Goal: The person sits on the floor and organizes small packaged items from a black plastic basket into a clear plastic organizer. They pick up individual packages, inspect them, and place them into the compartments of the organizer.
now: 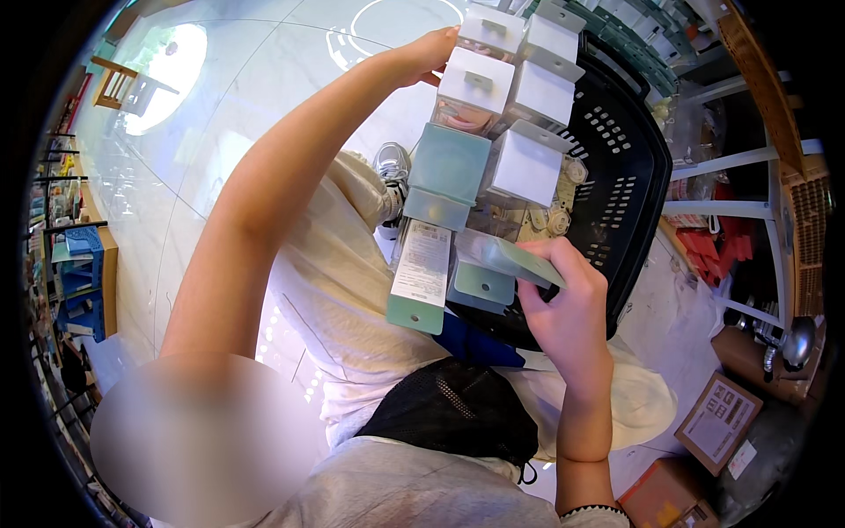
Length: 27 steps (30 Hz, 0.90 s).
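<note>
Two rows of small hang-tab boxes stand over a black plastic basket point(617, 218) in front of me. My right hand point(564, 290) grips a green hang-tab package point(525, 261) at the near end of the right row. My left hand point(436, 53) reaches to the far left side of the rows, its fingers partly hidden behind a white-topped box point(475, 80); whether it grips one cannot be told. Between lie a teal box point(449, 165), a box with a printed white label point(422, 264) and a white-topped box point(526, 165). Cream-coloured items point(558, 214) show inside the basket.
Green packages point(634, 39) fill the area beyond the basket. A white metal rack point(719, 210) with red items stands right, cardboard boxes point(719, 422) lower right. Shelves with blue bins point(82, 284) line the left, near a small wooden stand point(113, 86). A black mesh bag point(455, 412) lies on my lap.
</note>
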Tool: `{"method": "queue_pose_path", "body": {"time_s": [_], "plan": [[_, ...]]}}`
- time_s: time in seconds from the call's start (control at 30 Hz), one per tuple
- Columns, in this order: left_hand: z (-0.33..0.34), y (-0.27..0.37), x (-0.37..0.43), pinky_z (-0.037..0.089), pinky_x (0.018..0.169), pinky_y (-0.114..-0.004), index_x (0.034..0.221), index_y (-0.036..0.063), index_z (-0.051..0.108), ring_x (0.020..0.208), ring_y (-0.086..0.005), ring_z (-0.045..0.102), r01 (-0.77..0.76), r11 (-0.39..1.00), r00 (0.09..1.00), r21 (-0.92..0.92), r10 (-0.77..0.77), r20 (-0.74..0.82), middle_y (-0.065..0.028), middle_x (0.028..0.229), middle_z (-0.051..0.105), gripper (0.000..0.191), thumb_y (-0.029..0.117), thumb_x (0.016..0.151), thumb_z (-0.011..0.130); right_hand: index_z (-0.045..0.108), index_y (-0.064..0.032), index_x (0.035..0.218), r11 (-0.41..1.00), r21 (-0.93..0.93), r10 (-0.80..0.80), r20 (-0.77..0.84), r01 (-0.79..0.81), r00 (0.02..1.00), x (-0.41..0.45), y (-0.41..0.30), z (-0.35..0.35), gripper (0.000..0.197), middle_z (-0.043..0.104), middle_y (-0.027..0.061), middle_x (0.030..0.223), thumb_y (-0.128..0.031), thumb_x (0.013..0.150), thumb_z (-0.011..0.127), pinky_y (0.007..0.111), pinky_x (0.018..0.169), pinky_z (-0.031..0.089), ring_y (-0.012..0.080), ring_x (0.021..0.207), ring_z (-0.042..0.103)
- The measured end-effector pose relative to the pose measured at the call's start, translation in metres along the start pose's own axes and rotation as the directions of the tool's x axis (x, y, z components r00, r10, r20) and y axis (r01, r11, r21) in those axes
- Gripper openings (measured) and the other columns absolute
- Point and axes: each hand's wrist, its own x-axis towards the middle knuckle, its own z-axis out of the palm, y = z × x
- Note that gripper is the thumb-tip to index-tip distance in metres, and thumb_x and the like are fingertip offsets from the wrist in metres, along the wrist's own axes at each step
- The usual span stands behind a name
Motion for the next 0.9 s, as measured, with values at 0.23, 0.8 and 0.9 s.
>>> {"method": "queue_pose_path", "body": {"time_s": [0.23,0.8,0.9], "plan": [[-0.001,0.000,0.000,0.044,0.086,-0.043,0.126,0.0135,0.041,0.102,-0.0234,0.054,0.001,1.000,1.000,0.005,-0.001,0.009,-0.0089,0.116,0.054,0.048,0.041,0.094,0.018,0.053,-0.0003,0.081,0.999,0.017,0.035,0.102,-0.037,0.994,0.010,-0.003,-0.011,0.020,0.058,0.0142,0.075,0.007,0.064,0.062,0.034,0.061,0.047,0.0312,0.070,0.059],[-0.007,0.001,-0.002,0.047,0.081,-0.030,0.124,0.0053,0.046,0.097,-0.0160,0.058,0.008,0.996,1.000,-0.086,-0.005,0.028,-0.0080,0.110,0.058,0.041,0.026,0.089,0.050,0.048,0.0077,0.106,0.887,0.398,0.366,-0.297,-0.234,0.882,-0.010,0.012,-0.015,0.039,0.061,0.0138,0.086,-0.002,0.073,0.065,0.023,0.058,0.051,0.0133,0.066,0.061],[-0.005,0.001,-0.001,0.047,0.081,-0.030,0.123,0.0049,0.046,0.096,-0.0162,0.058,0.007,0.998,0.999,-0.068,-0.005,0.033,-0.0080,0.110,0.058,0.041,0.027,0.089,0.051,0.045,0.0061,0.108,0.850,0.467,0.416,-0.311,-0.244,0.854,-0.016,0.012,-0.023,0.035,0.060,0.0139,0.085,-0.007,0.079,0.059,0.022,0.051,0.047,0.0142,0.059,0.059]]}}
